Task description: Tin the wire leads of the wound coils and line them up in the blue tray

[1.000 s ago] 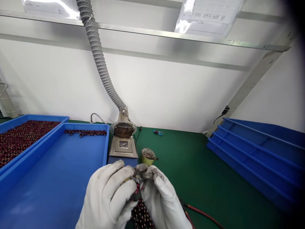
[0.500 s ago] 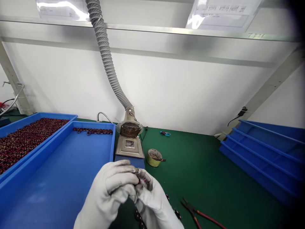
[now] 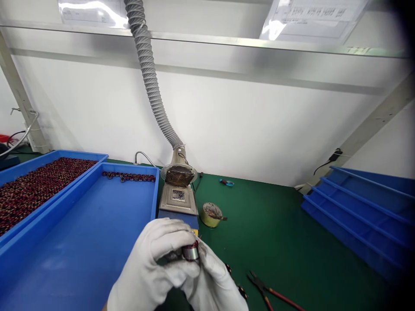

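Both my hands wear white gloves and meet low in the middle of the view, in front of a metal-topped unit (image 3: 179,199). Between them is a small wound stator (image 3: 190,252), a silver metal ring with dark red windings. My left hand (image 3: 158,259) is closed, its fingers above and thumb below the stator. My right hand (image 3: 215,274) is closed against the stator's right side, with its fingertips partly hidden. Close to my right wrist, several dark coil parts (image 3: 241,292) lie on the green mat, partly covered. Pliers with red handles (image 3: 264,287) rest farther right.
At left, one blue tray (image 3: 55,154) holds many red-and-copper stators; beside it, another blue tray (image 3: 157,190) has a row along its far end. A grey hose (image 3: 151,77) hangs above the metal unit. A yellowish tin (image 3: 210,218) and stacked blue trays (image 3: 356,211) stand right.
My hands have turned the stator, so its silver side now shows. The right fingers have shifted from in front of it to its right side. The camera view has moved slightly.
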Tool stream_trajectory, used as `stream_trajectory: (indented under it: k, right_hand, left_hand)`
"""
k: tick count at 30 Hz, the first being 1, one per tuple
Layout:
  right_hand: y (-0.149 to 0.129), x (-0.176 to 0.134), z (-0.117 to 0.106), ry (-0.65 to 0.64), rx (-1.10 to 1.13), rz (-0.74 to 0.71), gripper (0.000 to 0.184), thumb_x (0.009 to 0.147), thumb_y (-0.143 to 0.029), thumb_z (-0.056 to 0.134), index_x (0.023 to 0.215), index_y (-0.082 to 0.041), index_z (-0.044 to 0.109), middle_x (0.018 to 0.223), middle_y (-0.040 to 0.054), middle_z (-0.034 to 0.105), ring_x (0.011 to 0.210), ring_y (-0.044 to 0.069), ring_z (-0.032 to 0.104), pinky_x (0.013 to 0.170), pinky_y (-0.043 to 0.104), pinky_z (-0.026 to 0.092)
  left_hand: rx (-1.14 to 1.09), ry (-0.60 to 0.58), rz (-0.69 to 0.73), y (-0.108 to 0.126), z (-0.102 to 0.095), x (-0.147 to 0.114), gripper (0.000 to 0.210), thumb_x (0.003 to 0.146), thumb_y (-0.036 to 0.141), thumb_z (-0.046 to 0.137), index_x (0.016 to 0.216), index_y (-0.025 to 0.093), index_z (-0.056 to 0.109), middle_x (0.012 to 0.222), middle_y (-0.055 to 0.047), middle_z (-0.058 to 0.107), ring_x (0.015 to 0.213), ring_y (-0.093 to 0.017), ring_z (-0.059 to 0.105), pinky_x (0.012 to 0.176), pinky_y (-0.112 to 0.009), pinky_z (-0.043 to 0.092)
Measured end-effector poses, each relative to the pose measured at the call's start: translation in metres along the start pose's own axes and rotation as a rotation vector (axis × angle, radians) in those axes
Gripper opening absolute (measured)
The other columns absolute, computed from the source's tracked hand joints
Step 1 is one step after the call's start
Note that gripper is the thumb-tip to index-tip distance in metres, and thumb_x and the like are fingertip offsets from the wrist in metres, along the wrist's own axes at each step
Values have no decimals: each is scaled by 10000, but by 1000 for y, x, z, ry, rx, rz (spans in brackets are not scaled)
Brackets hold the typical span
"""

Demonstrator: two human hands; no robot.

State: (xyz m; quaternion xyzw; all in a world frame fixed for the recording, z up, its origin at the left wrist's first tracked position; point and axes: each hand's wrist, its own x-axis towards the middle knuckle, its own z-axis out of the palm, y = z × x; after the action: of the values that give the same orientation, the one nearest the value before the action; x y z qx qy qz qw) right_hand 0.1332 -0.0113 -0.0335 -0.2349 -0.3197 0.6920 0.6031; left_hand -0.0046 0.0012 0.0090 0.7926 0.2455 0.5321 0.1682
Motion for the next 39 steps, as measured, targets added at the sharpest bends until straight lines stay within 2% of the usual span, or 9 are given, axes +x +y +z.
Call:
stream_trajectory:
  k: [5, 10, 14, 16, 21, 27, 32, 36, 39]
  right_hand:
    - [0, 16, -2, -68, -27, 100, 293, 545, -303, 784, 781, -182, 660, 734, 29, 686, 702, 180, 642, 712, 344, 509]
    - [-9, 30, -8, -131, -43, 209, 154, 659, -299, 701, 658, -161, 632, 619, -3, 675, 614, 137, 644, 648, 287, 508]
    - [-9, 29, -11, -100, -53, 181, 163, 686, -325, 675, 704, -166, 642, 610, -12, 679, 596, 130, 637, 613, 261, 503]
    - [-5, 28, -9, -80, -51, 164, 173, 656, -337, 700, 687, -178, 640, 583, -16, 672, 576, 136, 630, 588, 260, 504]
    - [6, 30, 0, -53, -39, 147, 223, 641, -402, 699, 638, -193, 619, 569, -27, 661, 575, 129, 626, 585, 253, 508]
    - [-4, 22, -5, -72, -89, 72, 166, 671, -339, 689, 719, -189, 637, 665, -16, 688, 628, 127, 646, 610, 261, 508]
    - [-2, 4, 0, -52, -41, -19, 245, 635, -332, 723, 842, -214, 664, 834, 56, 699, 805, 196, 646, 731, 342, 511]
    - [2, -2, 6, -75, -57, -22, 306, 644, -349, 707, 909, -202, 660, 825, 67, 690, 798, 206, 641, 747, 360, 505]
    - [2, 0, 3, -95, -65, -4, 305, 666, -363, 686, 925, -205, 659, 760, 60, 687, 768, 208, 646, 734, 372, 509]
  left_hand:
    - [-205, 124, -139, -8, -1, -5, 177, 772, 388, 599, 775, 237, 693, 791, -35, 730, 852, -212, 650, 829, -320, 498]
    - [-436, 363, -416, -6, -8, -9, 168, 712, 124, 611, 716, 262, 707, 811, 25, 735, 841, -179, 667, 751, -230, 528]
    - [-262, 40, -445, 4, -9, -3, 487, 489, -4, 687, 893, 268, 704, 1032, -11, 692, 931, -211, 641, 838, -251, 497]
    - [-253, -6, -397, 9, -4, 1, 517, 434, -5, 727, 870, 274, 707, 987, -10, 705, 896, -207, 650, 812, -242, 508]
    - [-367, 123, -205, 1, 4, -2, 104, 634, 236, 719, 735, 257, 727, 784, -14, 740, 795, -209, 662, 832, -304, 501]
    - [-472, 390, -555, -12, -7, -7, 115, 711, 191, 603, 649, 189, 701, 771, -38, 732, 834, -231, 666, 783, -314, 525]
    - [-464, 49, -471, -1, -9, 1, 288, 560, 117, 663, 816, 226, 735, 994, -58, 708, 924, -250, 644, 796, -283, 519]
    - [-606, 257, -453, -4, 2, 0, 244, 554, 3, 631, 587, 228, 720, 660, 11, 732, 702, -173, 672, 774, -242, 517]
    - [-681, 409, -482, -8, -3, -2, 210, 644, 75, 605, 578, 252, 697, 672, 43, 728, 698, -167, 675, 734, -261, 536]
